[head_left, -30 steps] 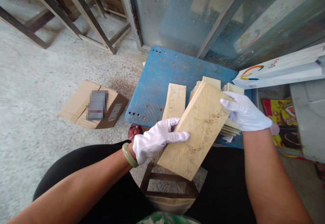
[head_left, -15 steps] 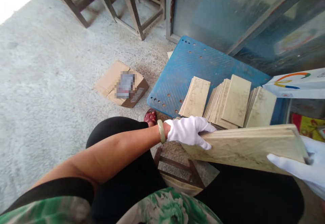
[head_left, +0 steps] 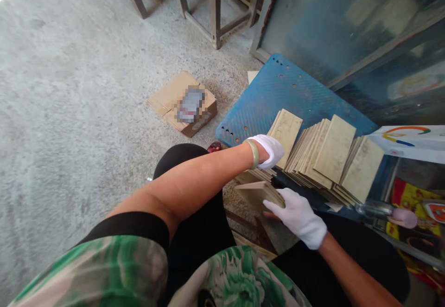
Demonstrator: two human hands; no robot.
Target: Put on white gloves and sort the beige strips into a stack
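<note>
My right hand [head_left: 299,214], in a white glove, grips a few thin wooden boards [head_left: 255,193] held together above my lap, thumb on the near face. Reaching forward, my gloved left hand [head_left: 273,151] is at the left edge of an upright board stack [head_left: 289,128]; its fingers are bent away and hidden, so I cannot tell what they hold. To the right of that, a longer row of boards [head_left: 316,142] leans on the blue plastic platform [head_left: 257,93]. More boards [head_left: 255,175] lie below my left wrist.
A cardboard box [head_left: 177,86] with a blurred-out item on top sits on the concrete floor. Wooden stool legs [head_left: 213,10] and a framed panel [head_left: 313,24] stand behind. At right are a clear bottle with a pink cap [head_left: 405,217] and red-yellow packets [head_left: 413,195].
My left hand has left the held boards and moved forward to the upright stack. My right hand has brought the boards leftward, turning them end-on. The view has shifted slightly.
</note>
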